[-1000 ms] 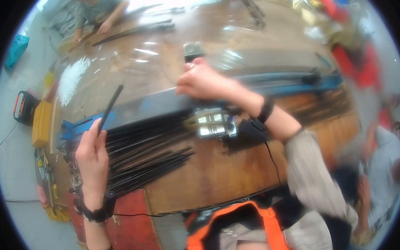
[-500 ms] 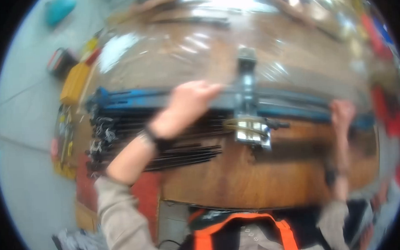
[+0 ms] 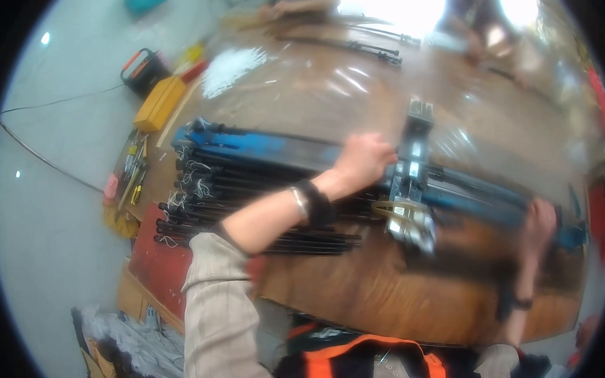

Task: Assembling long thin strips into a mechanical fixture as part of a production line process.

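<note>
A long blue rail (image 3: 246,145) lies across the table, with a metal clamp-like fixture (image 3: 410,177) standing over its middle. My left hand (image 3: 363,160) is closed in a fist over the rail, just left of the fixture; what its fingers hold is hidden. My right hand (image 3: 540,222), blurred, is closed near the rail's right end, and its contents cannot be made out. Thin dark rods (image 3: 478,181) run along the rail between the fixture and that hand. Several black rods (image 3: 305,243) with white cords at their left ends lie side by side nearer me, partly under my left forearm.
The brown wooden table (image 3: 333,282) has a red panel (image 3: 160,263) at its near left. A yellow box (image 3: 159,104) and hand tools (image 3: 136,166) line the left edge. Plastic sheeting covers the far side, where more rods (image 3: 377,50) lie and other people work.
The whole view has shifted, bringing the scene lower and rightward. My left hand has slid right along the rail, closer to the fixture. My right hand stays near the rail's right end.
</note>
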Demonstrator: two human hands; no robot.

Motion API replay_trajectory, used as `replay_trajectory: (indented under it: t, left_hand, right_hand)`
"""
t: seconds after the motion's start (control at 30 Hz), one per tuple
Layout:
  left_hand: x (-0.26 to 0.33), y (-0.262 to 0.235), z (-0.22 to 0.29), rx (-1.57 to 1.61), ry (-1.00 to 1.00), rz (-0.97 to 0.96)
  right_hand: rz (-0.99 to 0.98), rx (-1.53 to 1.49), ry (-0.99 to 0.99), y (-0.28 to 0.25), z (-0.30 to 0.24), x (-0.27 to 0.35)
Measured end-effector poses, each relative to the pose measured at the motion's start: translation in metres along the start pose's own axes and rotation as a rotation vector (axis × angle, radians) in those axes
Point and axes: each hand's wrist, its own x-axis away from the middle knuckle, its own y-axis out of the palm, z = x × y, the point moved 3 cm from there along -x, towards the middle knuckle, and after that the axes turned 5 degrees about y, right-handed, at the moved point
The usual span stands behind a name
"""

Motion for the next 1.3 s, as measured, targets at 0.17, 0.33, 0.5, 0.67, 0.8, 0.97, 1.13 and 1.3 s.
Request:
replay_trajectory:
  t: [0.17, 0.33, 0.5, 0.67, 0.8, 0.97, 1.13, 1.3]
  left_hand:
    - [0.002, -0.004, 0.0, 0.083, 0.003, 0.041]
    - [-0.001, -0.006, -0.007, 0.047, 0.069, -0.102]
    - [-0.008, -0.004, 0.005, -0.09, -0.048, -0.124]
    - [-0.011, -0.001, 0.005, -0.079, -0.078, -0.164]
    - [-0.007, -0.001, 0.002, -0.096, -0.091, -0.201]
    - [-0.004, 0.001, 0.007, -0.14, -0.067, -0.177]
    - [-0.005, 0.01, 0.004, -0.217, 0.115, -0.023]
    - [-0.004, 0.006, -0.008, -0.281, 0.273, 0.048]
  right_hand:
    - [-0.044, 0.079, 0.051, -0.001, 0.011, 0.008]
    - [-0.021, -0.026, -0.073, -0.01, -0.069, 0.014]
    - [-0.138, -0.198, -0.182, -0.008, -0.117, 0.05]
    - [-0.149, -0.325, -0.076, -0.004, -0.133, 0.063]
    - [-0.137, -0.404, -0.062, 0.002, -0.149, 0.064]
    - [-0.2, -0.61, -0.026, 0.022, -0.162, 0.055]
    - [-0.395, -0.862, 0.242, 0.037, -0.154, 0.054]
    - [-0.588, -0.783, 0.102, 0.043, -0.162, 0.067]
